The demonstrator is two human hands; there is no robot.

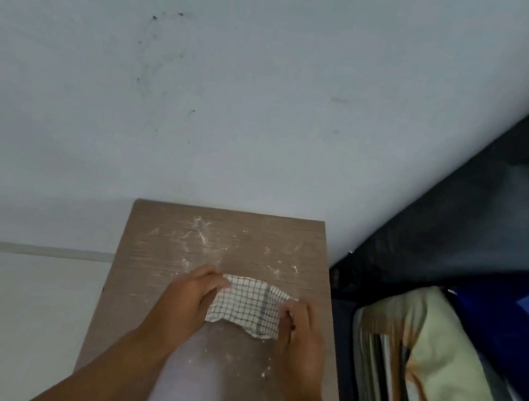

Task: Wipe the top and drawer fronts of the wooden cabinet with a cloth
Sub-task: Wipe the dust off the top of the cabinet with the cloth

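White folded cloth with a thin dark grid was stretched between both hands. The left hand gripped its left edge with fingers curled over the fabric, and the right hand pinched its right edge, fingers bent round it. Both forearms reached in from the lower edge of the view. The cloth lay on the middle of the grey-brown wooden cabinet top, its near edge slightly rumpled.

White powdery specks were scattered over the wood, thickest on the far half beyond the cloth, with a few more on the near half between the arms. The cabinet's far edge stood against a pale blue-grey painted wall, which bore small dark marks up on its left part. Pale floor lay to the left of the cabinet. To its right, close beside it, were a dark panel, a pale green patterned pillow and a deep blue fabric.
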